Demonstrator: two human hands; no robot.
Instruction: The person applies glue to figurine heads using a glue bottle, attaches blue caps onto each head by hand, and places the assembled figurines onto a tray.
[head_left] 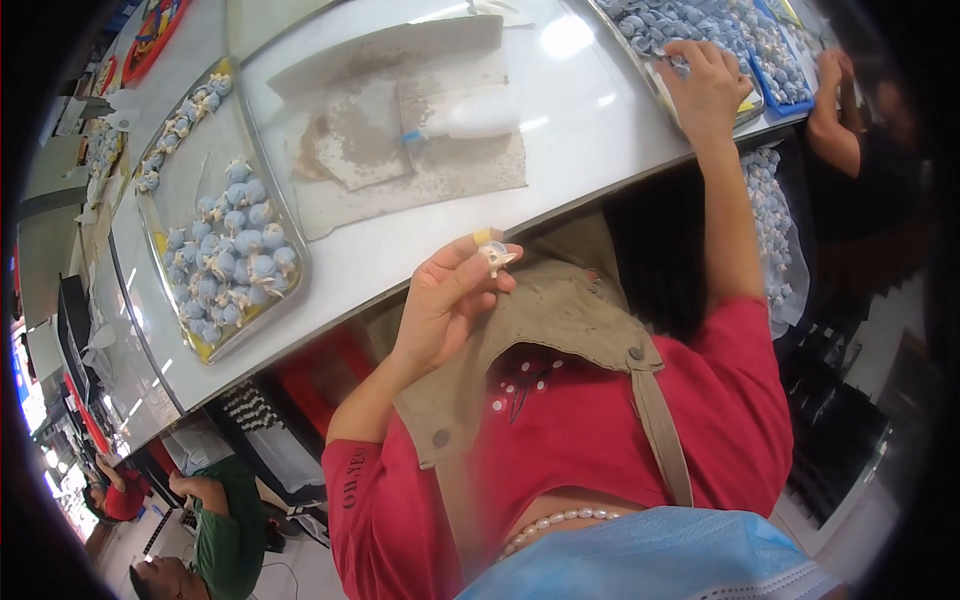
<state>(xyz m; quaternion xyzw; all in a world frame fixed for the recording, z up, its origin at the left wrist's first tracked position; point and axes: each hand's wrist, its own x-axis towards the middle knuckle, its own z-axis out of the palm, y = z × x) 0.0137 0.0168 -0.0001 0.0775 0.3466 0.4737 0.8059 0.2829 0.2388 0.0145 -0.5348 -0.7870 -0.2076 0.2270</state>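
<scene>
My left hand (447,300) is raised near the table's front edge, pinching a small cream-coloured toy figure part (495,256) between thumb and fingertips. A yellow wrap (484,237) circles one of its fingers. My right hand (708,92) reaches to the far right, over a tray (640,62) heaped with small blue-grey pieces (690,25). Its curled thumb and fingers close on a small blue-grey piece (680,66) at the tray's edge. To the left, another tray (296,240) holds many round blue-grey figures (240,240) with cream parts, some lined along its far side.
Stained cardboard (460,185) lies mid-table, bearing a white bottle with a blue tip (468,118). A blue tray (785,75) of pieces stands at far right beside a co-worker's arm (835,120). A bag of pieces (770,230) hangs below. Another person (225,520) sits lower left.
</scene>
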